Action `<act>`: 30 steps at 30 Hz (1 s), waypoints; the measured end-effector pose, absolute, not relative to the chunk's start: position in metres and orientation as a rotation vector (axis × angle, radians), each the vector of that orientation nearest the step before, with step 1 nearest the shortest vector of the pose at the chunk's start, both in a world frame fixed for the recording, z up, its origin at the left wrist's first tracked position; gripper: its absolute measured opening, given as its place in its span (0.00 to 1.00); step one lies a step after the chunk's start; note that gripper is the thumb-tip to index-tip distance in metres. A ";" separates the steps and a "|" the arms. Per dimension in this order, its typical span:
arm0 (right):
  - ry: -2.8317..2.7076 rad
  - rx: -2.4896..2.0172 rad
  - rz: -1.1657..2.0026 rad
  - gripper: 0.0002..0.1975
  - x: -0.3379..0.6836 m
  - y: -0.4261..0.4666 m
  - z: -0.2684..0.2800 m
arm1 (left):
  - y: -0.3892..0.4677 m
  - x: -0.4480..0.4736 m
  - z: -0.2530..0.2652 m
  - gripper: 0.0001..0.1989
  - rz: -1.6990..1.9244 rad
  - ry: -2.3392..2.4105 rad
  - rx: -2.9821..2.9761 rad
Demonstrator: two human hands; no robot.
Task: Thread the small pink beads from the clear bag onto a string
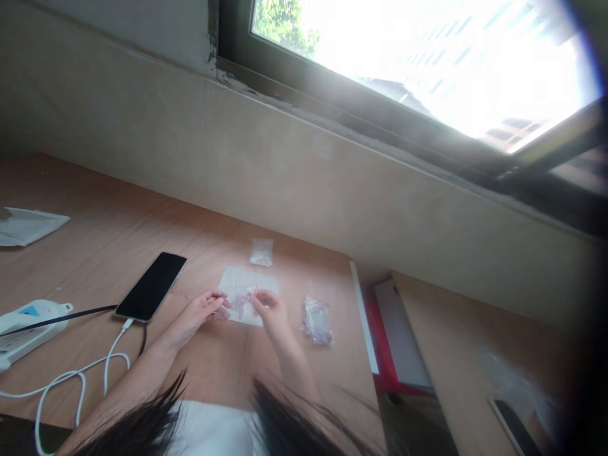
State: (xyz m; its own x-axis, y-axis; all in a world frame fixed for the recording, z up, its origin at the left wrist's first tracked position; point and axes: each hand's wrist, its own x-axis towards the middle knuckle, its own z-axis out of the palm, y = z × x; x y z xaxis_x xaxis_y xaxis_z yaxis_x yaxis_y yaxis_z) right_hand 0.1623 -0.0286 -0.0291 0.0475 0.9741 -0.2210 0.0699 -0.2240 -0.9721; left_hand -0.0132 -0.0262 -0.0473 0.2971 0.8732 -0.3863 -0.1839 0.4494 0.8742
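Note:
A small clear zip bag with a red strip [245, 303] is held between my two hands, above a white sheet [237, 278] on the wooden table. My right hand [270, 306] pinches the bag near its red strip. At the bag's left side, my left hand [213, 306] has thumb and fingers closed; what lies between them is too small to make out. To the right lies a bundle of clear bags with red strips [317, 321]. Another small clear bag [261, 252] rests behind the sheet, nearer the wall.
A black phone [152, 287] with a white cable [111, 354] plugged in lies left of my hands. Further left are a white power strip [35, 326] and a white packet [31, 226]. Across a gap on the right stands another table [441, 323] with a phone [515, 425].

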 end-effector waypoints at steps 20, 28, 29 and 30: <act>-1.033 -1.601 0.943 0.15 0.163 -0.043 -0.045 | -0.038 -0.019 -0.054 0.12 0.942 0.947 0.741; -1.352 -1.731 0.810 0.06 0.135 -0.060 -0.096 | -0.038 -0.018 -0.049 0.11 0.981 0.913 0.621; -1.383 -1.745 0.792 0.05 0.133 -0.059 -0.097 | -0.038 -0.018 -0.048 0.11 0.983 0.903 0.612; -1.412 -1.768 0.776 0.05 0.132 -0.058 -0.098 | -0.037 -0.017 -0.048 0.11 0.987 0.890 0.604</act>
